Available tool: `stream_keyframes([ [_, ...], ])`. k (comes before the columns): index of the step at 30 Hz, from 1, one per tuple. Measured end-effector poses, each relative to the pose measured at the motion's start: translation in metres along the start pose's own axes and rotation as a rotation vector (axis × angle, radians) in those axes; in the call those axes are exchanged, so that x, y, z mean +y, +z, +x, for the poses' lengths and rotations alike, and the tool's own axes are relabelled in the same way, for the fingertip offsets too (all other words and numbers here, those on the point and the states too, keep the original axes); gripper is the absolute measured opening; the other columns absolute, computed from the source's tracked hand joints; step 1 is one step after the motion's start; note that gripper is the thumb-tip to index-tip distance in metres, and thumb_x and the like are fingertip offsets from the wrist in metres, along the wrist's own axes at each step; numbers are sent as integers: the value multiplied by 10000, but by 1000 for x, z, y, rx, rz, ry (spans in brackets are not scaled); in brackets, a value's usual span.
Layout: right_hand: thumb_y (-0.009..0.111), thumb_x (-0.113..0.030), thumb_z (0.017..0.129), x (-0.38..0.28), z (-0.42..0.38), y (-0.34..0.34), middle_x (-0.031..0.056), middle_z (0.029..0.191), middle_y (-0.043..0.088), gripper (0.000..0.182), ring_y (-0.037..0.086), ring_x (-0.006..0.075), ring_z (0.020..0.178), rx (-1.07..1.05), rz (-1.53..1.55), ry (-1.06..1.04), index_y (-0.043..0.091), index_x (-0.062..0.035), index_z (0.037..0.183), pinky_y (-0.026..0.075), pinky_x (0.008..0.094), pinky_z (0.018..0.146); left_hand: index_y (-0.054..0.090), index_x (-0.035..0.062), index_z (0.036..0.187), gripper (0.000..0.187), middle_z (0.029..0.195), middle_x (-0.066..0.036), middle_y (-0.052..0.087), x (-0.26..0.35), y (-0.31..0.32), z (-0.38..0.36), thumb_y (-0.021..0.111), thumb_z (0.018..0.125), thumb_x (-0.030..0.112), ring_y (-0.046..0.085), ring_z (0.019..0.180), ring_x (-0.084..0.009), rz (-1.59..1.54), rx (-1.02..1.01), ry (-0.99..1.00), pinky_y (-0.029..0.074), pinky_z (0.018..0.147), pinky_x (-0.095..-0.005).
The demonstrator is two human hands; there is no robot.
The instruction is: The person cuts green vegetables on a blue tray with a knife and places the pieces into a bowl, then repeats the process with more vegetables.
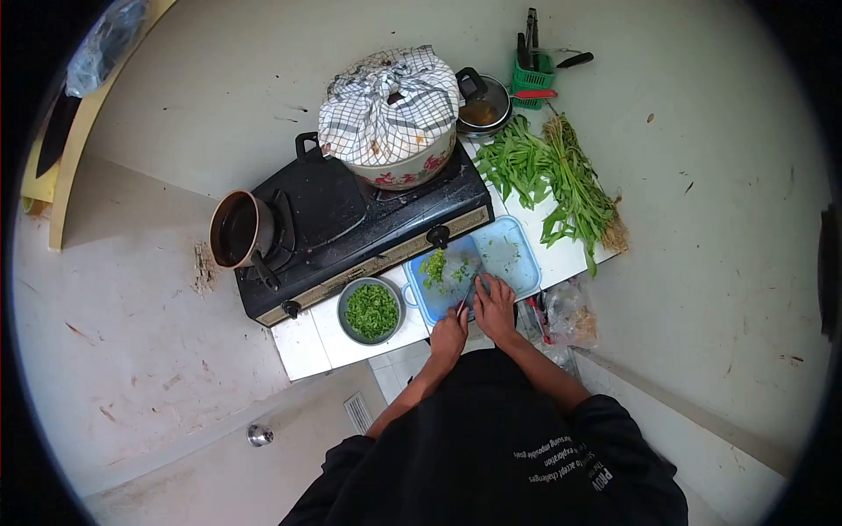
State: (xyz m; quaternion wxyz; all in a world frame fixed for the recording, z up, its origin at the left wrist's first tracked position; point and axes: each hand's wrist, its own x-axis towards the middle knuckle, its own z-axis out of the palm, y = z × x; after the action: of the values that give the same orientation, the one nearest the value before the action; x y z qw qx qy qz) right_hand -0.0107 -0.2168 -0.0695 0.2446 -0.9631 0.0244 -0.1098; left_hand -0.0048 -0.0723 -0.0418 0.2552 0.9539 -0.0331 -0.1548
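Here the left hand [449, 334] closes its grip on a slim knife [466, 301], apparently by the handle, while the right hand [495, 309] lies flat, fingers spread, on the light blue plastic cutting board [509, 254]. The chopped green leaves [435, 266] on it are light, limp and damp; they scatter easily and want gathering in a loose pinch. The board overhangs the white tiled bench [307, 346] edge, between the black gas stove [351, 228] and the round metal bowl of chopped greens [371, 310]; room is tight.

White counter [307, 346], stove [351, 219], cutting board [509, 250], bowl [372, 311]
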Motion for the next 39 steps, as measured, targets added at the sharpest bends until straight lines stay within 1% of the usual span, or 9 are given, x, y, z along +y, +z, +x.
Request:
stream_keyframes([
  [7, 580, -210, 926, -4, -1, -3, 151, 1433, 450, 465, 407, 376, 1278, -42, -53, 14, 556, -53, 1363, 305, 535, 1060, 591, -13, 981, 444, 733, -311, 655, -4, -2, 0, 507, 1012, 422, 660, 704, -500, -62, -7, -7, 536, 629, -579],
  [9, 575, -215, 928, -6, -2, -1, 150, 1442, 442, 459, 400, 374, 1284, -49, -67, 19, 560, -52, 1358, 303, 536, 1064, 591, -16, 985, 443, 742, -314, 656, -4, -5, -5, 508, 1012, 419, 659, 716, -506, -78, -36, -9, 533, 641, -584],
  [15, 555, -210, 936, -4, 0, -3, 150, 1458, 423, 449, 376, 371, 1307, -54, 3, 56, 568, -35, 1349, 296, 535, 1072, 587, -22, 995, 450, 764, -327, 656, -2, -6, -15, 506, 1013, 420, 657, 748, -516, -109, -64, -10, 529, 666, -589],
  [19, 550, -206, 938, -4, -1, 1, 155, 1460, 420, 451, 376, 374, 1305, -55, -14, 50, 566, -26, 1350, 294, 532, 1071, 587, -23, 1001, 451, 773, -331, 657, -2, -2, -13, 505, 1014, 420, 658, 755, -515, -108, -76, -32, 529, 672, -589],
  [31, 527, -202, 955, -3, -1, 1, 166, 1443, 429, 440, 383, 373, 1297, -45, -6, 41, 561, -20, 1354, 281, 537, 1075, 602, -15, 993, 434, 796, -328, 662, -3, 3, -13, 502, 1015, 407, 655, 776, -515, -155, -48, -13, 523, 687, -593],
  [37, 546, -189, 938, -3, 0, 2, 166, 1431, 442, 440, 392, 370, 1290, -47, 7, 43, 567, -23, 1345, 283, 537, 1072, 604, -19, 992, 440, 772, -324, 660, 0, 6, -2, 502, 1014, 408, 656, 746, -513, -92, -39, -43, 525, 668, -595],
  [39, 554, -188, 932, -3, 0, 2, 168, 1429, 444, 442, 394, 368, 1289, -27, 4, 33, 569, -30, 1344, 285, 540, 1068, 603, -23, 994, 442, 767, -323, 659, -2, 7, 0, 502, 1014, 407, 656, 732, -513, -124, -29, -27, 524, 656, -599],
])
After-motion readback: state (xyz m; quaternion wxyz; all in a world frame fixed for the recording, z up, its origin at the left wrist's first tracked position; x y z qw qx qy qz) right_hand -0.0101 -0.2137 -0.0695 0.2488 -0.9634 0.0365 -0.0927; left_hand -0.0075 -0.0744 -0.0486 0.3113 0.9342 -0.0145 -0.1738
